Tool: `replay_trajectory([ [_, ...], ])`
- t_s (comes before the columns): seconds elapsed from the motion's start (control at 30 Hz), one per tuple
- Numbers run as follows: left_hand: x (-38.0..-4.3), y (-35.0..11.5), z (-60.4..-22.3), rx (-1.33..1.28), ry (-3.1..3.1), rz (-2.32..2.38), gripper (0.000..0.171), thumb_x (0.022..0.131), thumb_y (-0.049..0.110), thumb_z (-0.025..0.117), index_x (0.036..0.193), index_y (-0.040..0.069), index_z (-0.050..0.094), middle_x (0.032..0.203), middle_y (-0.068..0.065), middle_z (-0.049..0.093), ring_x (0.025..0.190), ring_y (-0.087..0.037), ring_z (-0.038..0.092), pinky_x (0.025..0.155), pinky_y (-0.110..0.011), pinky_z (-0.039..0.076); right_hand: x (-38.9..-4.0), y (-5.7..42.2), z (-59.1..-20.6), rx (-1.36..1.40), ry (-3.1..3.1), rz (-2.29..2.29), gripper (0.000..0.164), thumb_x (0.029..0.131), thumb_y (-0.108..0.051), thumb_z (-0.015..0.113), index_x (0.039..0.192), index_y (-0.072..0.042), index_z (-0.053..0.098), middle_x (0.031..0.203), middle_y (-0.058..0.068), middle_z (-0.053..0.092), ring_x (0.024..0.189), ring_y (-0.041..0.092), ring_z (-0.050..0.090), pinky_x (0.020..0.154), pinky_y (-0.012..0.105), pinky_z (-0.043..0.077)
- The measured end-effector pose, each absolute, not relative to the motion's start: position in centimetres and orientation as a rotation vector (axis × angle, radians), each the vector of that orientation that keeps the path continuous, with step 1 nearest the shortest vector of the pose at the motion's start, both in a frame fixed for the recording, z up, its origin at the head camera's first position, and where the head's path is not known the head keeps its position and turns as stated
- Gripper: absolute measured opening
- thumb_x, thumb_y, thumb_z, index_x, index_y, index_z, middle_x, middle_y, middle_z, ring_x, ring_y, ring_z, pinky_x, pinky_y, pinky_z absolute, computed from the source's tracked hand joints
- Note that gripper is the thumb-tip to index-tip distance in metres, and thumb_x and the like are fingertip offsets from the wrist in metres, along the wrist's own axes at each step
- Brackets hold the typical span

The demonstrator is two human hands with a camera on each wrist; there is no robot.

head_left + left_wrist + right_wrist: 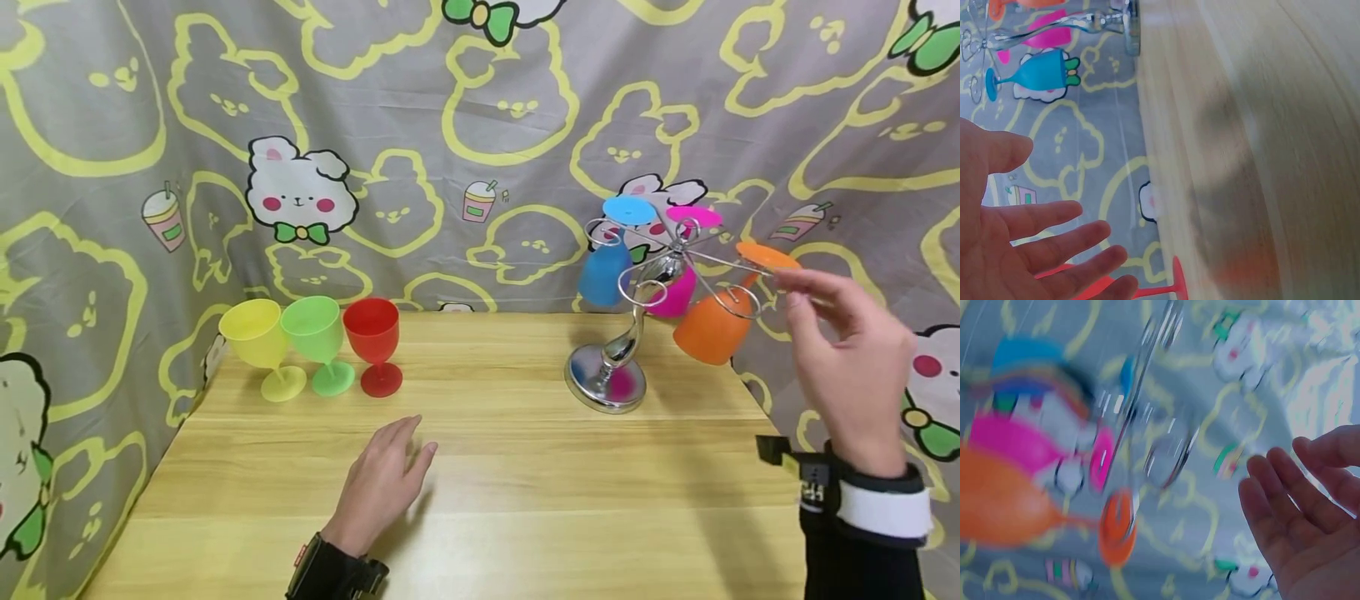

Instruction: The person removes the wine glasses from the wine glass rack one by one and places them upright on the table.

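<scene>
While the orange goblet (pixel 712 332) is hung upside down on the metal rack (pixel 621 348) at far right, the right hand (pixel 857 354) is held just beside it, fingers loosely bent, the left hand (pixel 382 482) held above the table (pixel 540 500), near the red goblet (pixel 372 330), fingers spread.

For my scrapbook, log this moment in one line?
right fingers: empty, near orange plastic goblet hanging on silver metal rack | left fingers: empty, above wood-grain table | red plastic goblet: upright

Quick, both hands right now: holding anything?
Left hand: open, holding nothing, over the table in front of the red goblet.
Right hand: open, holding nothing, beside the hanging orange goblet.
</scene>
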State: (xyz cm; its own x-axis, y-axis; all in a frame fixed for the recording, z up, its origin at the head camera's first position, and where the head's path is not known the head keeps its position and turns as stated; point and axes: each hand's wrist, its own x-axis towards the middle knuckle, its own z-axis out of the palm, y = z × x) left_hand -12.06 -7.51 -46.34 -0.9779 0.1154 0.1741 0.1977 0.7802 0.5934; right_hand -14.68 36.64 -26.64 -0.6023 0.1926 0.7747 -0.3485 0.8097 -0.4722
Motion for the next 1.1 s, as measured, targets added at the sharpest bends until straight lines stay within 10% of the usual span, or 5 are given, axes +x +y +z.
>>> replay_trajectory([
  [0.23, -11.9, -7.3, -46.3, -0.241, -2.838, -0.998, 0.055, 0.109, 0.038, 0.064, 0.152, 0.003, 0.060, 0.154, -0.019, 0.061, 0.147, -0.039, 0.055, 0.116, -0.063, 0.051, -18.9, 41.4, -26.4, 0.067, -2.305, 0.474, 0.045, 0.106, 0.001, 0.046, 0.149, 0.000, 0.062, 0.155, 0.025, 0.059, 0.139, 0.050, 0.058, 0.105, 0.037, 0.050],
  [0.43, -11.9, -7.5, -46.3, -0.236, -2.834, -0.999, 0.055, 0.109, 0.037, 0.065, 0.151, 0.002, 0.060, 0.154, -0.020, 0.061, 0.146, -0.040, 0.056, 0.115, -0.062, 0.051, -21.8, 44.0, -26.7, 0.184, -2.522, 0.380, 0.058, 0.100, 0.011, 0.039, 0.156, 0.002, 0.052, 0.155, 0.035, 0.052, 0.125, 0.062, 0.053, 0.090, 0.070, 0.046],
  [0.67, -12.0, -7.6, -46.3, -0.226, -2.839, -1.010, 0.055, 0.109, 0.036, 0.064, 0.152, 0.002, 0.059, 0.154, -0.021, 0.061, 0.146, -0.040, 0.055, 0.117, -0.063, 0.050, -23.1, 44.9, -27.3, 0.138, -2.529, 0.339, 0.048, 0.102, 0.010, 0.045, 0.146, 0.006, 0.061, 0.132, 0.041, 0.064, 0.091, 0.053, 0.054, 0.067, 0.049, 0.050],
  [0.87, -12.0, -7.5, -46.3, -0.228, -2.842, -1.021, 0.054, 0.109, 0.036, 0.064, 0.151, 0.002, 0.060, 0.154, -0.020, 0.061, 0.146, -0.040, 0.055, 0.116, -0.063, 0.050, -22.9, 45.0, -27.8, 0.104, -2.413, 0.357, 0.036, 0.102, 0.006, 0.052, 0.131, 0.008, 0.072, 0.107, 0.039, 0.070, 0.050, 0.015, 0.033, 0.045, 0.026, 0.017],
  [1.1, -12.0, -7.5, -46.5, -0.235, -2.840, -1.022, 0.053, 0.109, 0.035, 0.064, 0.151, 0.003, 0.060, 0.154, -0.020, 0.061, 0.146, -0.039, 0.055, 0.117, -0.062, 0.050, -21.5, 43.7, -27.9, 0.139, -2.275, 0.354, 0.029, 0.103, 0.006, 0.057, 0.124, 0.009, 0.076, 0.108, 0.039, 0.072, 0.053, -0.011, 0.013, 0.048, 0.021, 0.013],
])
